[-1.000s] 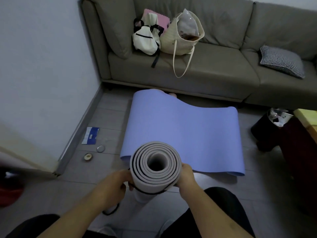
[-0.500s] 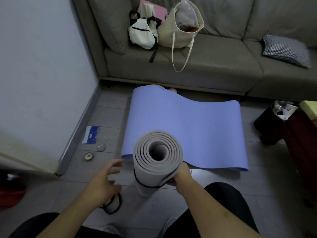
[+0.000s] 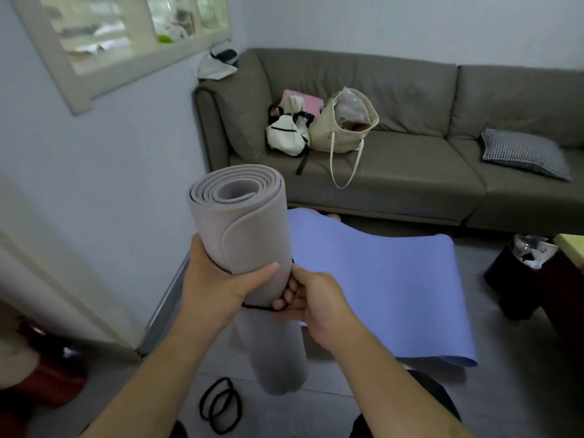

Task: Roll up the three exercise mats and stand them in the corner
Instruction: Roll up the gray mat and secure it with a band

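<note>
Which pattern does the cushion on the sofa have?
A small black-and-white check; cushion, head view.

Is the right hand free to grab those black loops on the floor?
Probably not yet. The right hand is pinching the black band on the grey mat. The loops lie uncovered below, so it would have to let go first.

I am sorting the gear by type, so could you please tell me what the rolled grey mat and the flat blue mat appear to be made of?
The grey mat looks like matt foam: thick soft layers show at its rolled end. The blue mat looks like similar smooth foam, lying in gentle waves; the exact material cannot be told.
</note>
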The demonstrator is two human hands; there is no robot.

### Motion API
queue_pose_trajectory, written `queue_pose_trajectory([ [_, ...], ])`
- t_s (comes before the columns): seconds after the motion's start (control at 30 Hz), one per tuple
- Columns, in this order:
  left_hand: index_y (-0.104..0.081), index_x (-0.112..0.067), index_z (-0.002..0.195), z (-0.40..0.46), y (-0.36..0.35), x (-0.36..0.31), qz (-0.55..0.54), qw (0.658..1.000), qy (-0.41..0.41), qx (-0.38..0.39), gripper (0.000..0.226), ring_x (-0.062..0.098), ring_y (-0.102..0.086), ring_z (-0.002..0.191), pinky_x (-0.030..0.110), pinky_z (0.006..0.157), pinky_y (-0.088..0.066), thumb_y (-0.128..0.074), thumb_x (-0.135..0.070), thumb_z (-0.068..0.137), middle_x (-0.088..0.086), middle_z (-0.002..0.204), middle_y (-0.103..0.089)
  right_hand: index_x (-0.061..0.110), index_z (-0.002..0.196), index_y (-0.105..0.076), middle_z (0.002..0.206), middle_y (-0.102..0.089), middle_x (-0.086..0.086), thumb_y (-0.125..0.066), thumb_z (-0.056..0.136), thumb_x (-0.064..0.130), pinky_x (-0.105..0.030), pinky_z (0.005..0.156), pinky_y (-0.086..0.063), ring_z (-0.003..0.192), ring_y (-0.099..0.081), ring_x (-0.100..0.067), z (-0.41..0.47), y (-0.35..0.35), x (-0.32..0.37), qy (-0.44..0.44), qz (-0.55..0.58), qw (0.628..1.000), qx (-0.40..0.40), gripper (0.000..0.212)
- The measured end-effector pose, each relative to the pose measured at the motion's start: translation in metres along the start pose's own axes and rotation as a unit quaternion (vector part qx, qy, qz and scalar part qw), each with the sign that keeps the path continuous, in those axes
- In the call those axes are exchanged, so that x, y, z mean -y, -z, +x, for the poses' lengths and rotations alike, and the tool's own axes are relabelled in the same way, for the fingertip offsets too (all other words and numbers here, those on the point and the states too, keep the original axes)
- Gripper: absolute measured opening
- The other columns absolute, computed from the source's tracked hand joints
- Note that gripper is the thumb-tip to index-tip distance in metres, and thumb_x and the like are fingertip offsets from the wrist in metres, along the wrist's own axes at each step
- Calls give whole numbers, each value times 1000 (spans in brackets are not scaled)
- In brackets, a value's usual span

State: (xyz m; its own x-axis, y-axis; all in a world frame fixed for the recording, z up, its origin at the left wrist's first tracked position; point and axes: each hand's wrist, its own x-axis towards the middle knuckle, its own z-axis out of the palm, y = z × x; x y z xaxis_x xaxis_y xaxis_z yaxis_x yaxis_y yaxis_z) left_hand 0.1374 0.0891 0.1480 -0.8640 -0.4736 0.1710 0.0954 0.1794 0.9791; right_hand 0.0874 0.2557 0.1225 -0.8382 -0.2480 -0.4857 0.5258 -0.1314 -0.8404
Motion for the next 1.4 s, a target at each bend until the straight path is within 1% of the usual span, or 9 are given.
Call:
queue_pose_trajectory([
  [0.27,-61,-35,131,-10,20,-70,-14,997,-39,62,94,8,-70,113,39,91,-61,-108,-34,49,-14,122,-73,2,75,-56,58,-54,-13,-58,98,3,-34,47,-56,47,-61,-25,-32,9,6,-16,8,994,-112,23],
  [0.43,-57,-39,132,-32,25,-87,-19,999,-32,31,94,-1,-69,107,28,81,-62,-105,-36,51,-22,118,-72,1,74,-61,82,-72,-23,-57,91,17,-58,63,-64,68,-72,-35,-33,45,-5,60,-268,932,-235,24],
  [0.53,-58,-42,130,-25,35,-105,-31,999,-12,9,94,3,-70,107,40,88,-61,-106,-47,49,-22,120,-72,24,98,-73,107,-74,0,-65,85,12,-48,83,-63,96,-73,-21,-64,47,24,197,-241,938,-149,19],
  [0.7,-58,-35,131,-32,15,-142,7,997,-53,51,91,1,-71,106,35,85,-62,-105,-41,54,-19,119,-73,45,157,-32,148,-54,20,-93,78,22,-25,101,-53,130,-56,6,-120,15,94,273,-234,919,164,102],
  [0.87,-67,-17,133,-32,24,-160,-176,970,27,165,43,22,-71,116,40,98,-53,-73,-37,95,2,124,-76,45,141,-41,126,-66,24,-107,52,37,-35,98,-58,119,-64,-1,-124,2,111,326,-231,917,18,111],
  [0.93,-68,-7,130,-23,33,-149,-217,966,78,115,34,30,-70,118,41,102,-53,-60,-27,103,12,120,-76,44,135,-51,123,-69,26,-108,52,30,-39,101,-57,116,-64,2,-125,9,111,339,-223,914,17,102],
  [1.1,-76,-14,112,-17,30,-113,-1,967,225,116,43,26,-72,101,45,92,-60,-62,-52,96,4,104,-78,37,132,-58,125,-72,15,-107,52,22,-44,101,-58,117,-67,-6,-131,3,99,355,-211,910,36,95],
  [1.3,-63,-8,81,-17,44,-118,41,946,258,190,24,15,-47,53,28,55,-50,-60,-20,101,5,68,-54,29,128,-64,120,-76,8,-105,57,8,-45,100,-59,113,-70,-12,-139,5,97,348,-189,917,52,85],
  [1.4,-57,-7,84,-18,46,-118,93,944,232,216,20,16,-44,56,28,54,-49,-53,-12,103,7,67,-49,26,127,-65,118,-77,6,-102,59,3,-45,99,-60,111,-71,-12,-141,5,98,347,-185,918,59,81],
])
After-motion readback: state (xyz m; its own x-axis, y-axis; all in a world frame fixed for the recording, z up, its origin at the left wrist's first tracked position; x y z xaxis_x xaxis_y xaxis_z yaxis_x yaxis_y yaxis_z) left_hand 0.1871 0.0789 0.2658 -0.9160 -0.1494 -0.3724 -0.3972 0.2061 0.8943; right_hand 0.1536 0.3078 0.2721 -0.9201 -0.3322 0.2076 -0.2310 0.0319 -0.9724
